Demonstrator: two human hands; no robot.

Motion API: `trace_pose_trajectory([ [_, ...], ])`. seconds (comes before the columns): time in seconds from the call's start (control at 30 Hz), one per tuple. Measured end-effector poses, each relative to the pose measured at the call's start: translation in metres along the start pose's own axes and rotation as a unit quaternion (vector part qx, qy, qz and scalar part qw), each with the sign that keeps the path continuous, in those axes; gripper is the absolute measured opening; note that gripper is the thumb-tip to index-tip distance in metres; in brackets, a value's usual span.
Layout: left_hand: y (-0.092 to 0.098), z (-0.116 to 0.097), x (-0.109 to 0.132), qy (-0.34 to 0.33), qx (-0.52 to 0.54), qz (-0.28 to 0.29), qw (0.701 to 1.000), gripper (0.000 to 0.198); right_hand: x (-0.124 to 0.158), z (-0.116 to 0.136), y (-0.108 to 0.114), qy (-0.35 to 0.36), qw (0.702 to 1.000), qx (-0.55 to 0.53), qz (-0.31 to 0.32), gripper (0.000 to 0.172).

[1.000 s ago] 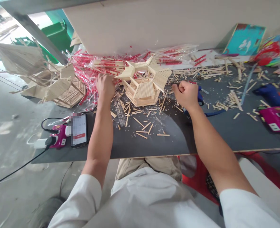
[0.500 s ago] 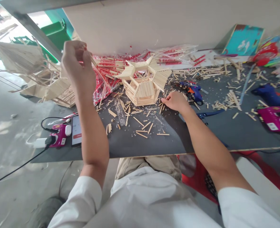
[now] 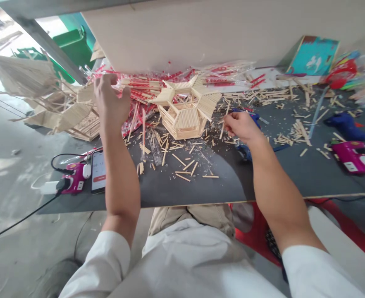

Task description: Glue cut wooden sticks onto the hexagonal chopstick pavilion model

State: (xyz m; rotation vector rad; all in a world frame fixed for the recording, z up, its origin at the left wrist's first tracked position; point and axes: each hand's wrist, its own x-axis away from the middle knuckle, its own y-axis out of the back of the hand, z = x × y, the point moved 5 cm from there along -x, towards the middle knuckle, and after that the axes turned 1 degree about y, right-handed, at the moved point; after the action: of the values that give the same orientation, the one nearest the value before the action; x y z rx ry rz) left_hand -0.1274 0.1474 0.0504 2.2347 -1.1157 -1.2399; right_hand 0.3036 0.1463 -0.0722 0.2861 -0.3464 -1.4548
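My left hand (image 3: 112, 99) is raised above the table's left side, thumb and fingers apart, with nothing seen between them. Just right of it, a thin reddish stick (image 3: 143, 132) stands nearly upright among the scraps. My right hand (image 3: 242, 126) pinches a short wooden stick (image 3: 225, 120) just above the table. Between the hands sits a six-sided model built of wooden sticks (image 3: 185, 120), with slatted panels flaring out around an open top. Cut stick pieces (image 3: 184, 169) and a clear ruler (image 3: 156, 151) lie in front of it.
Red-and-wood stick packs (image 3: 141, 91) in plastic line the wall. A larger stick model (image 3: 64, 111) stands at left. Blue pliers (image 3: 244, 152) lie by my right forearm; a blue glue gun (image 3: 343, 124), purple power strip (image 3: 356, 156) and phone (image 3: 98, 171) are also on the table.
My left hand has lowered slightly and its fingers have parted from a thin stick. My right hand has lifted and moved right, away from the model, with a short stick in its fingers.
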Motion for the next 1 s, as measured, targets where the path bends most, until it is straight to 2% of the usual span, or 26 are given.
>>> trace_pose_trajectory([
  [0.1,0.002,-0.031,0.014,-0.047,0.012,0.066,0.997,0.02,0.0,0.005,0.007,0.013,0.993,-0.12,-0.008,0.044],
  [0.2,0.017,-0.084,0.041,-0.159,0.045,0.112,0.98,0.017,0.003,0.013,0.007,0.027,0.983,-0.183,0.008,0.049],
  [0.33,0.034,-0.144,0.084,-0.246,0.069,0.21,0.944,0.021,0.012,0.027,0.005,0.048,0.969,-0.238,0.051,0.053],
  [0.43,0.034,-0.164,0.113,-0.321,0.073,0.311,0.892,0.024,0.015,0.033,0.007,0.062,0.962,-0.259,0.058,0.045],
  [0.5,0.028,-0.163,0.128,-0.34,0.073,0.354,0.868,0.025,0.012,0.032,0.009,0.072,0.96,-0.266,0.047,0.039],
  [0.63,0.005,-0.139,0.154,-0.31,0.053,0.375,0.872,0.027,0.0,0.022,0.013,0.106,0.957,-0.269,-0.003,0.033],
  [0.7,-0.013,-0.126,0.17,-0.293,0.015,0.407,0.865,0.028,-0.006,0.016,0.013,0.12,0.955,-0.268,-0.031,0.036],
  [0.8,-0.038,-0.109,0.189,-0.258,0.024,0.453,0.853,0.027,-0.01,0.011,0.016,0.137,0.951,-0.265,-0.08,0.046],
  [0.9,-0.059,-0.093,0.195,-0.18,0.055,0.458,0.869,0.022,-0.011,0.007,0.019,0.147,0.948,-0.257,-0.117,0.05],
  [1.0,-0.07,-0.078,0.189,-0.105,0.06,0.403,0.907,0.022,-0.014,0.004,0.022,0.136,0.95,-0.243,-0.139,0.044],
])
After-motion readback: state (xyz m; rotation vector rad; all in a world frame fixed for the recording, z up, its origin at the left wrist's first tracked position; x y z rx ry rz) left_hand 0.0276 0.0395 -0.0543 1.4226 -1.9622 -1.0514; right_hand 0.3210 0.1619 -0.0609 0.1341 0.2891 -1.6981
